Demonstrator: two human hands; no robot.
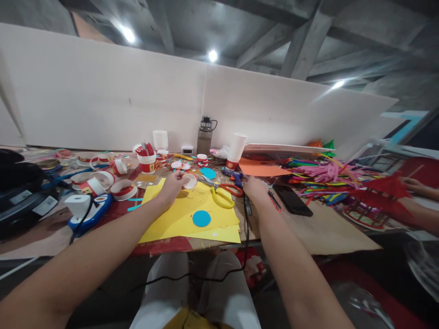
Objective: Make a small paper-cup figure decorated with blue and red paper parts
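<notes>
My left hand (171, 186) pinches a cut-off paper cup bottom (190, 181) by its edge, its round white face toward me. Below it lie yellow paper sheets (164, 224) with a blue paper circle (201, 218) on top. My right hand (256, 188) is closed at the handle end of a blue glue gun (234, 176); the fingers are partly hidden. A black cord runs down from there past the table edge. Yellow-handled scissors (222, 198) and red-handled scissors (231, 189) lie between my hands. Another blue circle (207, 173) lies just beyond.
Cut cup rings (123, 189) and a blue power strip (91, 214) crowd the left. Stacked paper cups (236, 151) and a water bottle (205, 137) stand behind. To the right lie a phone (292, 200), pipe cleaners (318, 173) and another person's hand (416, 186).
</notes>
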